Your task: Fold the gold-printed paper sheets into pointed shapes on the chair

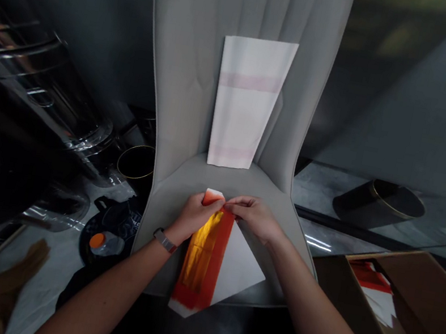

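A sheet of joss paper (201, 255), red with a gold foil panel and white outside, is partly folded over the chair seat. My left hand (196, 214) pinches its upper left side, thumb on top near the far end. At the sheet's upper right corner, the fingertips of my right hand (255, 216) close on the red edge. A white flap of the sheet spreads to the right under my right forearm. Leaning on the chair's backrest is a stack of folded white paper (244, 119) with faint pink bands.
The grey chair (174, 170) stands before me. To the right, an open cardboard box (416, 270) holds red and white sheets. At left are a black bin (136, 162), a bottle with an orange cap (106, 243) and a dark bag (121, 221).
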### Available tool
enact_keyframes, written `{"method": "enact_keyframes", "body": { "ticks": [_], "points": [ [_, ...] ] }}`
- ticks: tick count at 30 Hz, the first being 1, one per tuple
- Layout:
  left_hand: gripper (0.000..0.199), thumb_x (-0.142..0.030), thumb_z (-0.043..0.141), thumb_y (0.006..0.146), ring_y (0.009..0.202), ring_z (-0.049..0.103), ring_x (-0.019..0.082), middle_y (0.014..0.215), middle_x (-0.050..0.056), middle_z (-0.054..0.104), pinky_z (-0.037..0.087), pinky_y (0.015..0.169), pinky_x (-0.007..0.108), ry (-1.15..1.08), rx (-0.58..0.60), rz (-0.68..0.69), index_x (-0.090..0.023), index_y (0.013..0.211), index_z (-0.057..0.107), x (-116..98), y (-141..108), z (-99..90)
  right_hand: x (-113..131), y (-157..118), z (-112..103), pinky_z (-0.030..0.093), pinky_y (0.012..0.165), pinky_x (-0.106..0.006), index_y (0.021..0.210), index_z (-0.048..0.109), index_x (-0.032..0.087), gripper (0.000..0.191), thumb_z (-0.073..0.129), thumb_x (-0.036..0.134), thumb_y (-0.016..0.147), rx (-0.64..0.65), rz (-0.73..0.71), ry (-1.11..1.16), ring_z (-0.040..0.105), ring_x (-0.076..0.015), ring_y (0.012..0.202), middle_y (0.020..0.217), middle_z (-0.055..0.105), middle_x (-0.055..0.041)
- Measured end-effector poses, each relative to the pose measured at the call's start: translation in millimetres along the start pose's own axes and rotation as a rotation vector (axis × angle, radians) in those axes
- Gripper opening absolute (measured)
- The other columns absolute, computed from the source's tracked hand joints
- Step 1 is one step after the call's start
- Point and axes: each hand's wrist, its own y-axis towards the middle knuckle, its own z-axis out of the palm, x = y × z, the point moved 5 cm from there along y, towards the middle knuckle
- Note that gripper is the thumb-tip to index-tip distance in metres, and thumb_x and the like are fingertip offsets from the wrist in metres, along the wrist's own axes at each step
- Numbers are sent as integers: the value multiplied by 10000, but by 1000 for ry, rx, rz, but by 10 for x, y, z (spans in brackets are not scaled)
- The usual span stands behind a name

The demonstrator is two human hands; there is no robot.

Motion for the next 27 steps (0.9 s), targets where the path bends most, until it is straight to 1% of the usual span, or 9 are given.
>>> {"method": "enact_keyframes", "body": {
  "ticks": [7,11,14,17,20,22,24,26,27],
  "points": [
    [271,-409,646,820,868,676,205,892,30,749,491,750,273,5,-4,25,-170,890,755,5,-1,8,-16,11,-13,466,572,-275,711,750,195,236,830,382,591,-32,-23,0,602,-149,607,674,721,-21],
    [255,-404,656,813,807,663,189,849,27,738,479,708,262,-6,-15,13,-169,856,744,-2,-5,0,-2,15,10,502,649,-307,704,731,202,275,840,429,592,-27,-84,-23,652,-179,674,727,745,-39],
    [251,-407,662,811,783,655,183,828,25,730,478,694,262,-14,-24,9,-169,837,738,1,-5,-5,-14,20,18,499,643,-308,707,722,205,280,829,448,618,-43,-125,-53,648,-177,674,716,736,-34],
    [264,-419,671,801,783,656,191,824,29,730,475,681,265,-4,-42,-17,-165,829,735,8,-4,-15,-31,31,19,498,642,-303,731,723,197,287,828,449,642,-48,-149,-62,646,-172,674,714,731,-31],
    [271,-430,676,800,793,659,195,835,31,732,475,673,264,-42,-42,-37,-168,838,733,12,1,-23,-19,23,-5,525,714,-310,805,725,202,337,868,443,617,-43,-134,-25,671,-179,738,776,744,-23],
    [286,-450,688,801,771,652,189,821,28,724,472,656,262,-74,-45,-45,-170,839,724,15,8,-33,0,-8,11,537,789,-320,889,743,208,387,884,445,617,66,-78,9,694,-190,821,869,767,-26],
    [313,-480,710,796,711,633,173,773,20,702,454,611,256,-92,-69,-60,-168,820,701,23,14,-49,17,-70,54,537,822,-327,908,767,204,378,876,459,651,251,5,8,702,-195,854,919,780,-33],
    [351,-515,731,792,651,613,159,729,14,679,432,567,252,-123,-88,-91,-168,812,678,33,15,-61,24,-134,64,538,783,-320,845,782,187,348,873,472,667,375,80,-21,699,-191,806,886,784,-37],
    [375,-538,732,797,638,612,157,723,16,677,429,557,252,-154,-79,-110,-168,822,674,38,13,-59,22,-150,49,538,749,-314,814,784,179,349,883,473,656,389,113,-30,695,-187,767,853,783,-39]
  ]
}}
